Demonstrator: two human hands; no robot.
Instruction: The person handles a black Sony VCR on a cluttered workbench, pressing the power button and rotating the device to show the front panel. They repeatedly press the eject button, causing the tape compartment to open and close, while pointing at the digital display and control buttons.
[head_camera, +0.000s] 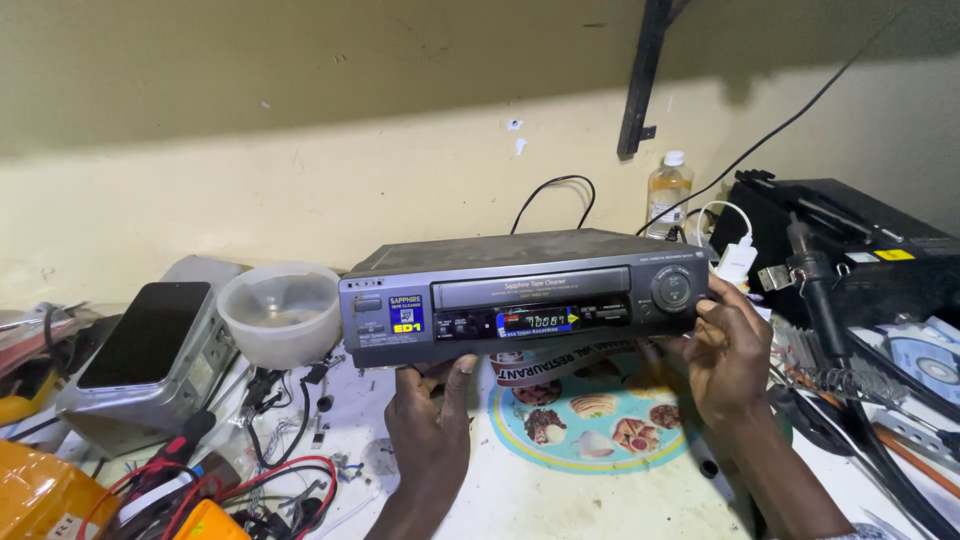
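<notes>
A dark grey video cassette recorder (520, 290) is held up off the bench, its front panel facing me and its small display lit. My left hand (432, 425) grips it from below near the left front, thumb against the lower edge. My right hand (722, 355) holds the right front corner, fingers on the panel beside a round dial. A black cable (550, 195) rises from behind the recorder.
A white plastic bowl (280, 312) and a phone on a grey metal box (150, 365) stand at left. Red and black wires (270, 485) lie at bottom left. A clear bottle (668, 192) stands by the wall. Black equipment (850, 260) and a soldering tool (815, 290) crowd the right. A round food-picture mat (590, 425) lies beneath.
</notes>
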